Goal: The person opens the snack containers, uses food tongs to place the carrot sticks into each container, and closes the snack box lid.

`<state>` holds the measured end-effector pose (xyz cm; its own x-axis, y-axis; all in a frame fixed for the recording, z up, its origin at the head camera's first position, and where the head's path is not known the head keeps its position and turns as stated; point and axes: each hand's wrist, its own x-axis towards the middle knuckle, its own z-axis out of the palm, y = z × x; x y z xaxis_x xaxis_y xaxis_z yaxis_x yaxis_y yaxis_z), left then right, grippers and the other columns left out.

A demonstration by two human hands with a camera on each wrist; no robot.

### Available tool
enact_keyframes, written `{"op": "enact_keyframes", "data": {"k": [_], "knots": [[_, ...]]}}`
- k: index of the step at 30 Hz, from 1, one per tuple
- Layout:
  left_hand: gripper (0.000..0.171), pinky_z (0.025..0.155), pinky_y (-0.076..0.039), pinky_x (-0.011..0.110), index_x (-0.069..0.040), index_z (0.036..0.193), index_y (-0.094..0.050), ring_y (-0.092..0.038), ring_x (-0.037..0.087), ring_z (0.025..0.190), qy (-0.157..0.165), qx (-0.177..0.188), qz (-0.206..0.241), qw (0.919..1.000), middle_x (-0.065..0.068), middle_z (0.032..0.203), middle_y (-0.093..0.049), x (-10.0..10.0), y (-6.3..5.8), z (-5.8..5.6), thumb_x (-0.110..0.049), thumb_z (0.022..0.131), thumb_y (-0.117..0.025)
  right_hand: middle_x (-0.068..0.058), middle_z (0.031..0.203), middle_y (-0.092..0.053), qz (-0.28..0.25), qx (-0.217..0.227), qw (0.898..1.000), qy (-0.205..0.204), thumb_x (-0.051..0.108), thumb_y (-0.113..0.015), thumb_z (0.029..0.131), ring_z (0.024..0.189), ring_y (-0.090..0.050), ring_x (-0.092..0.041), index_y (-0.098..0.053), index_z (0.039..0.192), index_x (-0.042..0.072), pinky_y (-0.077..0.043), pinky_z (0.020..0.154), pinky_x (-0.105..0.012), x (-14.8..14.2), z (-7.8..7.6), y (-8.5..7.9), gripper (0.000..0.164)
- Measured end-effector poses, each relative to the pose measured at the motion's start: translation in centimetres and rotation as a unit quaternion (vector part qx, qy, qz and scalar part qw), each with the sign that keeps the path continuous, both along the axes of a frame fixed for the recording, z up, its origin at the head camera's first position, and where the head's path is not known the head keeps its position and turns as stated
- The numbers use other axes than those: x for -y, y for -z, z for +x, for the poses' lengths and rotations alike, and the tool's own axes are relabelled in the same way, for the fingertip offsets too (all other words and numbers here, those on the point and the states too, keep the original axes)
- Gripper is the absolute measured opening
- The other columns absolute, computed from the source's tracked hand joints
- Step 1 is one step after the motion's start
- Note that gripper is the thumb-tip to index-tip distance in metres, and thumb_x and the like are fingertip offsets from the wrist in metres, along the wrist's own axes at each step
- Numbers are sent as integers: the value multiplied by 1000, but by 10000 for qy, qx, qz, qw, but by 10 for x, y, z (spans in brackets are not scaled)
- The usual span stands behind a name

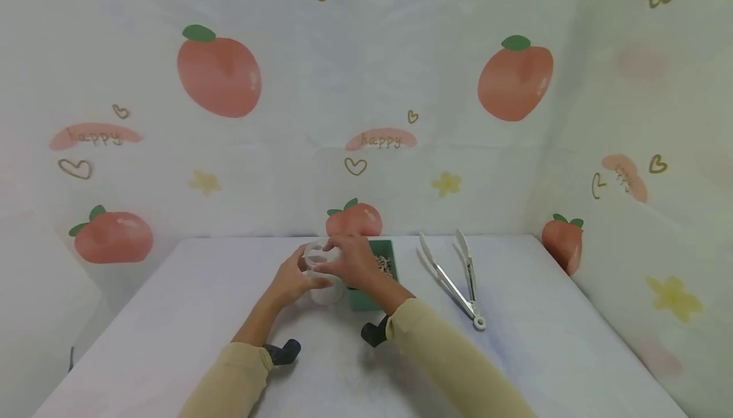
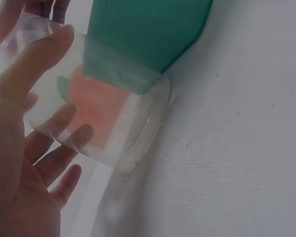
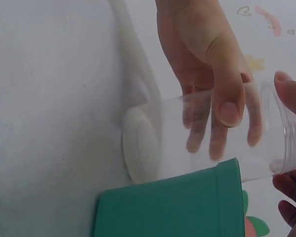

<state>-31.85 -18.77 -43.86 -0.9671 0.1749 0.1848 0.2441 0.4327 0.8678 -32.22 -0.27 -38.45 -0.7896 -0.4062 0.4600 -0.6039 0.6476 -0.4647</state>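
Observation:
A clear plastic jar [image 3: 175, 148] stands upright on the table, just left of a green rectangular pot [image 1: 366, 302]. My left hand [image 1: 292, 281] holds the jar round its upper side, with the thumb on one side and the fingers on the other. At the top, my right hand [image 1: 350, 262] grips the clear lid [image 1: 321, 255] by its edge. In the left wrist view, the fingers show through the jar wall, and its thick base [image 2: 145, 133] is near the tabletop.
Small brown and pale pieces [image 1: 382, 265] lie in the pot, partly behind the right hand. To the right, white-tipped metal tongs [image 1: 458, 287] lie spread on the white-covered table [image 1: 200, 316]. A printed cloth backdrop [image 1: 366, 74] hangs behind the table.

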Motion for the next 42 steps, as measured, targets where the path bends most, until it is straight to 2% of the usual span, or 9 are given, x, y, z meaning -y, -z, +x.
{"op": "enact_keyframes", "data": {"k": [4,7,12,16,19,23,27,34,42], "knots": [[85,95,-45,53,-18,141,-41,-48,33,126,-104,104,104,9998,11,133,-54,2,-1,2,-31,71,-88,-1,100,-70,113,-143,9997,-178,42,-82,77,93,-51,-16,-70,96,11,-42,86,-37,2,-2,-2,39],[85,97,-43,55,-17,143,-40,-46,35,129,-136,147,103,9997,12,136,-52,4,1,2,-31,73,-87,-1,101,-70,133,-88,9995,-287,42,-82,77,94,-51,-17,-69,97,12,-43,86,-37,3,-3,-2,37],[82,98,-42,56,-18,143,-40,-45,35,129,-84,174,133,9997,12,135,-53,3,5,2,-25,75,-85,3,104,-66,79,345,9982,-482,36,-82,79,94,-50,-15,-68,101,13,-46,79,-28,-3,-6,-1,34],[80,99,-40,58,-16,142,-42,-46,36,128,-36,193,108,9997,11,132,-54,1,6,2,-21,75,-85,-3,105,-63,49,741,9931,-906,29,-81,81,90,-50,-17,-67,108,11,-46,71,-24,-11,-11,-2,36],[80,99,-39,58,-14,142,-41,-46,36,128,19,204,70,9998,11,132,-55,0,6,2,-21,76,-84,-5,106,-64,70,856,9908,-1049,29,-81,81,88,-52,-17,-67,111,10,-47,68,-22,-15,-13,-3,39],[78,99,-40,58,-14,142,-41,-47,36,127,71,139,-3,9999,11,130,-56,0,3,3,-21,76,-84,-1,108,-67,115,737,9926,-961,30,-82,79,85,-55,-14,-69,114,14,-48,70,-20,-18,-12,-4,41],[79,98,-40,58,-13,142,-41,-47,37,126,78,72,-104,9999,13,130,-57,2,0,4,-21,76,-84,-3,114,-67,-1,617,9935,-959,27,-82,79,88,-59,-12,-67,119,14,-49,78,-20,-21,-11,-6,45],[82,99,-40,56,-10,144,-40,-48,37,126,168,82,-92,9998,15,132,-56,1,1,2,-20,76,-85,-2,122,-63,-40,692,9927,-990,17,-79,83,101,-63,-14,-65,122,12,-49,89,-22,-29,-8,-7,42],[82,99,-39,56,-10,143,-41,-49,36,125,195,2,-158,9997,13,130,-58,0,1,2,-21,75,-86,-3,134,-58,268,790,9902,-1117,20,-75,87,110,-62,-15,-64,126,9,-47,92,-22,-35,-8,-12,42]]}}
